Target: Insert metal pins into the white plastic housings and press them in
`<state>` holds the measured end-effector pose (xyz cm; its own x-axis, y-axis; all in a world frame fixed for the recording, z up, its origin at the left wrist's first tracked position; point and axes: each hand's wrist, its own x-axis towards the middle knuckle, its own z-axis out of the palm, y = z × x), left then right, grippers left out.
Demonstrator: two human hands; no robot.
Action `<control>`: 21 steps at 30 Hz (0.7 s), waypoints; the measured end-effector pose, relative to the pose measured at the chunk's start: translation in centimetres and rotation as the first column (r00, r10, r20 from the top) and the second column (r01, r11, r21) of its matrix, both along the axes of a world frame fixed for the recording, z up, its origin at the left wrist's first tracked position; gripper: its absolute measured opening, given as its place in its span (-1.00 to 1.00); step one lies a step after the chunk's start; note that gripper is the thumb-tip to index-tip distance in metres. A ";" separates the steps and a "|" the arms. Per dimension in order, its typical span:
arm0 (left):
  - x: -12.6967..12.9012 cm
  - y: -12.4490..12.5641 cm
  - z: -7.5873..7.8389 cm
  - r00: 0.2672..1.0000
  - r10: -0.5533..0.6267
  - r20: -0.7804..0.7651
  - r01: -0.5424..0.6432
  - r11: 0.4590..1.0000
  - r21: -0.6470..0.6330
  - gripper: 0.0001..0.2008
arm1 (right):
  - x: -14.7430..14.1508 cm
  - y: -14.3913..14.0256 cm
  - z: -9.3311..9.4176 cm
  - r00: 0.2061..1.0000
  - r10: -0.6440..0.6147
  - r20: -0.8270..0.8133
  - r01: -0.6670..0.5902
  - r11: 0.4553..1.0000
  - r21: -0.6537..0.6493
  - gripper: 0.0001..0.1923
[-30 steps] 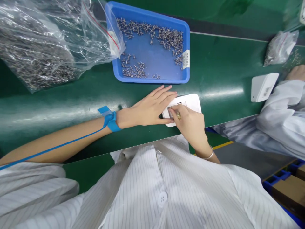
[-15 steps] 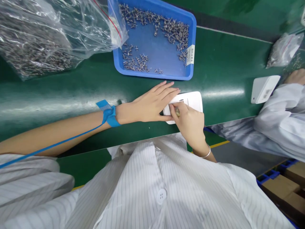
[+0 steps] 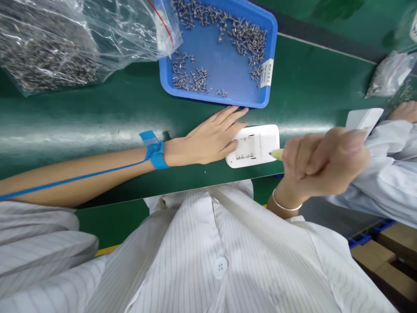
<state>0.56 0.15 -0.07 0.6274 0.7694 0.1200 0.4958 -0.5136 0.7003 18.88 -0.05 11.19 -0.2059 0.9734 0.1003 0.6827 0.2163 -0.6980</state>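
A white plastic housing [image 3: 269, 138] lies on the green bench with its battery compartment facing up. My left hand [image 3: 208, 141] lies flat with its fingers stretched out, some of them against the housing's left edge. It wears a blue wrist strap [image 3: 155, 153] with a cord. My right hand [image 3: 322, 163] is raised to the right of the housing and closed around a slim tool [image 3: 277, 154]. Only the tool's pale yellow end and dark tip show, pointing left over the housing; its exact kind is hidden in my fist.
A blue tray [image 3: 218, 98] of small metal springs or contacts stands behind the housing. A large clear bag [image 3: 65, 56] of similar parts lies at the left. On the right are another bag [image 3: 387, 74], a second white housing [image 3: 361, 118] and a co-worker's sleeve [image 3: 391, 156].
My right hand has lifted off the battery compartment and moved right, bringing the slim tool's end into sight. My left hand has stayed at the housing's left side.
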 end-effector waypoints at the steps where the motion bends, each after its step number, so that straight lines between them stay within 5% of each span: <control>1: 0.1 -0.1 -0.1 1.000 0.018 0.006 -0.018 1.000 0.006 -0.51 | -0.4 0.3 -0.3 0.999 0.017 -0.045 -0.018 0.999 -0.029 -0.27; 9: 1.2 -0.1 -0.9 0.996 0.093 0.014 -0.093 0.995 0.022 -0.38 | -3.9 2.5 -2.7 0.993 -0.113 -0.033 0.106 0.979 -0.175 -0.28; 12: 1.4 0.0 -1.0 0.994 0.112 -0.001 -0.112 0.993 0.029 -0.36 | -4.2 2.9 -3.1 0.969 -0.048 -0.241 0.017 0.991 -0.133 -0.41; 15: 1.5 0.0 -1.0 0.993 0.122 0.000 -0.122 0.992 0.029 -0.34 | -4.3 3.4 -4.0 0.720 0.087 -0.688 -0.123 0.992 -0.003 -0.42; 17: 1.5 0.0 -1.1 0.993 0.121 0.014 -0.121 0.992 0.031 -0.32 | -4.4 3.6 -4.6 0.564 0.104 -0.819 -0.141 0.990 0.028 -0.41; 21: 1.6 -0.1 -1.2 0.992 0.119 0.049 -0.120 0.992 0.025 -0.32 | -5.0 3.6 -4.9 0.579 0.076 -0.812 -0.101 0.995 0.022 -0.40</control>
<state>2.14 0.08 -1.24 0.5240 0.8346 0.1699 0.5218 -0.4722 0.7105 13.83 3.57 6.33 -0.1365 0.9594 0.2467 -0.1917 0.2187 -0.9568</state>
